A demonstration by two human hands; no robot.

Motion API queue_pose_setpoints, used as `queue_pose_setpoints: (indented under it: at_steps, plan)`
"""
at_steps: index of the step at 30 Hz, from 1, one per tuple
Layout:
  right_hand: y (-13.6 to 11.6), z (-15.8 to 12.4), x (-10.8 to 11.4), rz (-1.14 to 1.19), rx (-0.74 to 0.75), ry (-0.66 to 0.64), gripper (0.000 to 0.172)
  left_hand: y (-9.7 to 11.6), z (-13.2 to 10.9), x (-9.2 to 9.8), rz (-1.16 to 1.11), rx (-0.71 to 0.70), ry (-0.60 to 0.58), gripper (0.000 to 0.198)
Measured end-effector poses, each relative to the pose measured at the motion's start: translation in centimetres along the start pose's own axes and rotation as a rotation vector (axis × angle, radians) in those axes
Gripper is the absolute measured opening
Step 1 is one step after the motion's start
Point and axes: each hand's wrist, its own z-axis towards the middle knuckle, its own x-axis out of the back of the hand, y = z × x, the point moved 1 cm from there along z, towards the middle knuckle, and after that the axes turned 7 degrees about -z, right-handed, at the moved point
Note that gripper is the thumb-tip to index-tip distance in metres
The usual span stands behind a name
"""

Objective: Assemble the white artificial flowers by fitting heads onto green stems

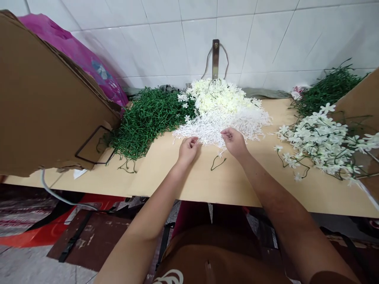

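My left hand is at the near edge of a heap of thin white pieces, its fingers curled and pinched together. Across from it my right hand is also closed in a pinch, over the right part of the same heap. Whatever lies between the fingertips of either hand is too small to make out. Behind the heap are piled pale yellow-white artificial blossoms. A tangle of green plastic stems spreads to the left. Between my forearms a single green stem lies on the table, close to a small white blossom.
White flowers on stems are heaped on the right, with more green stems behind. A cardboard box stands left beside a purple bag. A metal strap hangs on the tiled wall behind the table.
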Motion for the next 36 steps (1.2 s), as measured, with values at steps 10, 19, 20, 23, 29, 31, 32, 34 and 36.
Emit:
queue_pose_setpoints:
  at_steps: [10,19,20,23,29,31,32,34,36]
  plan:
    - [1.6,-0.1,0.7,0.278,-0.168,-0.069,0.019,1.4,1.6,-1.9,0.319,-0.032,-0.068,0.01]
    - [0.6,-0.8,1.2,-0.038,0.05,0.033,0.012,2.7,0.2,-1.3,-0.078,0.006,0.028,0.003]
    - [0.4,-0.9,1.1,-0.014,0.042,0.006,0.013,2.9,-0.1,-1.3,-0.155,0.048,0.016,0.004]
    - [-0.5,-1.3,0.7,0.045,0.012,-0.094,0.012,3.3,-0.8,-1.3,-0.355,0.222,-0.027,0.012]
    - [-1.5,-1.7,-0.9,0.1,0.002,-0.163,0.012,3.2,-1.3,-1.8,-0.34,0.215,0.067,0.009]
    - [-1.2,-1.7,-1.6,0.09,0.014,-0.151,0.012,3.0,-1.3,-2.1,-0.305,0.169,0.086,0.006]
    - [-1.0,-1.7,-1.9,0.075,0.023,-0.14,0.011,2.9,-1.3,-2.2,-0.295,0.149,0.079,0.005]
    - [-0.7,-1.9,-2.4,0.023,0.053,-0.11,0.009,2.7,-1.4,-2.5,-0.29,0.116,0.045,0.006]
    - [-0.7,-2.0,-2.5,-0.049,0.095,-0.081,0.007,2.7,-1.6,-2.6,-0.291,0.082,-0.003,0.007]
